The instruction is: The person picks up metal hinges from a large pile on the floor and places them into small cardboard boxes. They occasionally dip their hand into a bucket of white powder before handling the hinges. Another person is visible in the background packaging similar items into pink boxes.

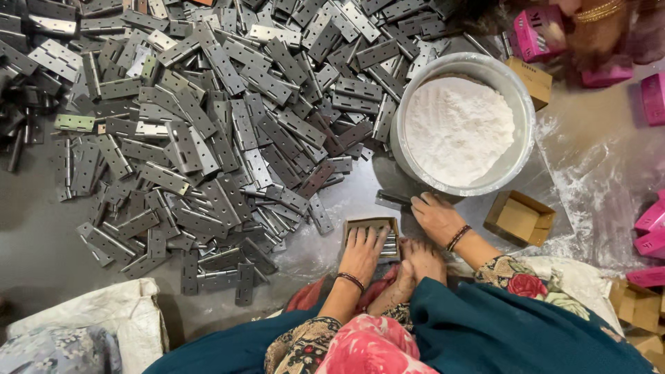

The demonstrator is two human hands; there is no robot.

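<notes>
My left hand [361, 251] lies flat, fingers spread, on top of a small open cardboard box [371, 223] with metal hinges stacked inside. My right hand [436, 216] rests on the floor just right of that box, its fingers touching a single dark hinge [393, 200] lying below a metal bowl. Whether the right hand grips that hinge is unclear. My bare feet [409, 271] sit directly behind the box. A large heap of grey metal hinges [208, 131] covers the floor to the left and ahead.
A round metal bowl [525, 131] of white powder stands ahead right. An empty open cardboard box [519, 218] lies right of my hand. Pink boxes [537, 31] and another person's hand [589, 28] are at the far right. A white sack [104, 312] lies near left.
</notes>
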